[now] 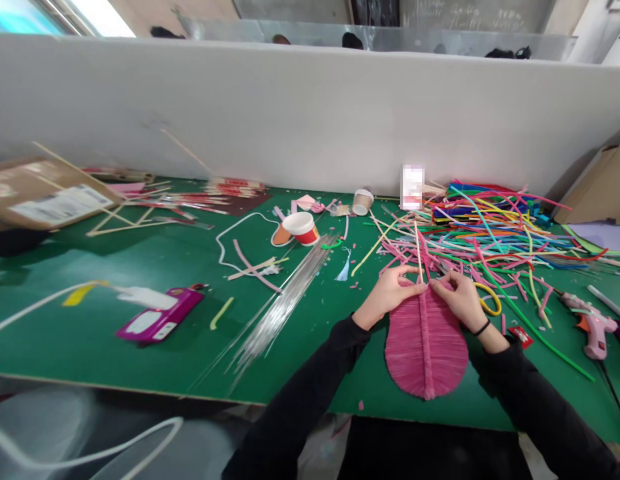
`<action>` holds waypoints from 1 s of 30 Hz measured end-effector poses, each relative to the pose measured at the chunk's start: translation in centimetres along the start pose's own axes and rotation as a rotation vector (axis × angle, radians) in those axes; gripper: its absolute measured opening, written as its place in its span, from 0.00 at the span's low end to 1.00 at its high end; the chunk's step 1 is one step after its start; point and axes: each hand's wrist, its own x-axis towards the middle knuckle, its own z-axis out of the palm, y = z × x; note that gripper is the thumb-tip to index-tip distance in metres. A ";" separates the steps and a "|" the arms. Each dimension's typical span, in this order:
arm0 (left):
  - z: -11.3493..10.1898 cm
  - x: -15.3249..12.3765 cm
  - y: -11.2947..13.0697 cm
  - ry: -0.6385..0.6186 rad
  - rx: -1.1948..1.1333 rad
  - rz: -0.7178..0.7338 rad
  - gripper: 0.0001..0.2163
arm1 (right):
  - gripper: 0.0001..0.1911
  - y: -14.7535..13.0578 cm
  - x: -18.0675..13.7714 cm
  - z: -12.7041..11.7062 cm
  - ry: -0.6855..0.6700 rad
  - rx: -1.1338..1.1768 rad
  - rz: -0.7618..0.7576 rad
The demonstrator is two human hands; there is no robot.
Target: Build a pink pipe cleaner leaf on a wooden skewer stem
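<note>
A pink paddle-shaped fan, covered in rows of fuzzy pipe cleaners, lies on the table in front of me. A thicker pink rib runs down its middle, and a thin wooden stick extends from its far end. At that end my left hand pinches the fan beside the base of the stick. Opposite it, my right hand has thumb and fingers pressed together on the fan's upper right edge. The fingertips nearly meet at the rib and hide what lies between them.
Loose colourful pipe cleaners are heaped behind my right hand. A pink glue gun lies at the right. Left of the fan are thin metallic rods, a paper cup and a purple device with a white cable. A white partition borders the table.
</note>
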 end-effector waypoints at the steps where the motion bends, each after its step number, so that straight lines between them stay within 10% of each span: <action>1: 0.1 0.0 -0.1 0.006 0.002 0.001 0.23 | 0.23 0.0 0.0 0.0 0.011 -0.011 -0.005; 10: -0.8 0.3 -0.5 0.021 -0.066 -0.020 0.27 | 0.21 1.5 0.5 0.0 -0.144 0.138 0.096; 18: -0.5 0.8 -1.4 0.057 -0.085 0.006 0.25 | 0.15 0.2 -0.2 0.1 0.054 -0.069 -0.054; 24: -1.4 1.1 -1.0 0.196 -0.198 0.025 0.21 | 0.20 0.9 0.6 -0.7 -0.246 0.303 0.276; 30: -1.8 1.7 -1.6 0.243 -0.288 -0.011 0.21 | 0.08 0.1 -0.1 -0.8 -0.030 0.040 -0.076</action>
